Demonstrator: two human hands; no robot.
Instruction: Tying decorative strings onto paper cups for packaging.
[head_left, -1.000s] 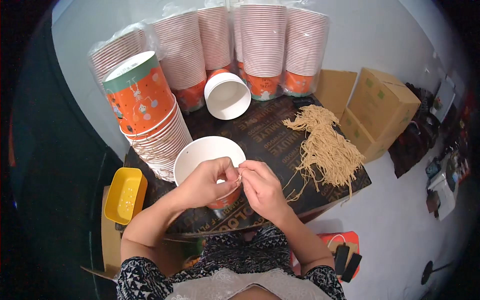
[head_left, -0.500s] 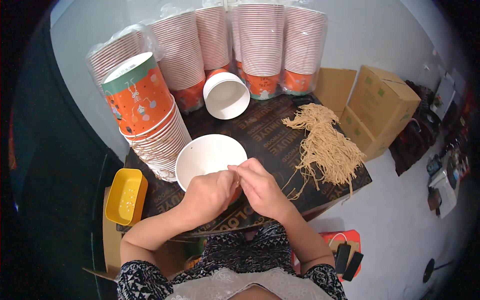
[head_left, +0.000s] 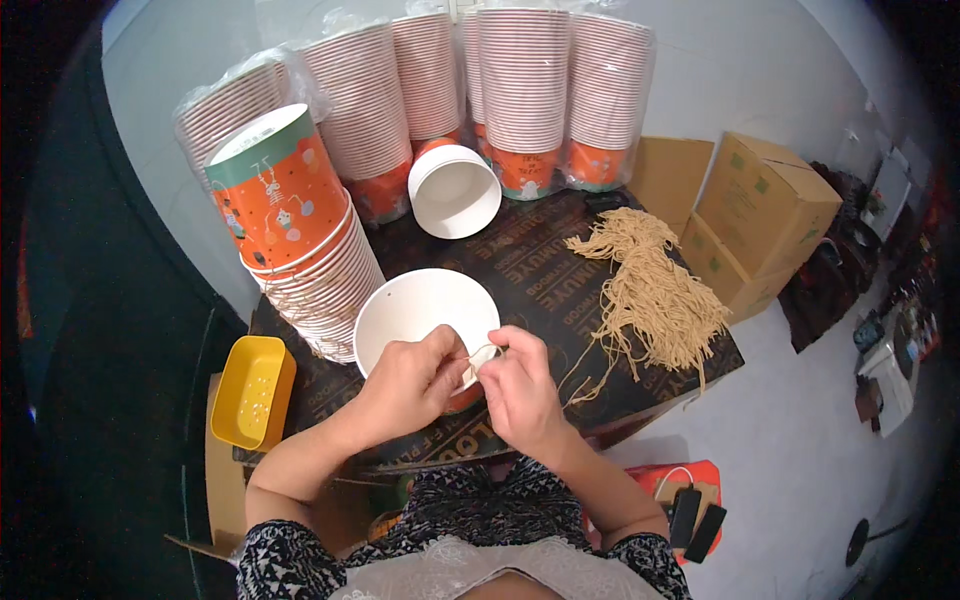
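String (head_left: 484, 352) pinched between both hands, ends hidden behind fingers (head_left: 452, 352)

Bowl (head_left: 420, 310) btwn hands: white inside, orange outside. Tan strings (head_left: 650, 290) right of hands; yellow tray (head_left: 252, 392) left.

Left hand (head_left: 408, 385) and right hand (head_left: 517, 388) together, fingers pinched.

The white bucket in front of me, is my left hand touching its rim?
Touching. The head view shows the left hand lying over the near rim of the white bucket, fingers pinching a string there.
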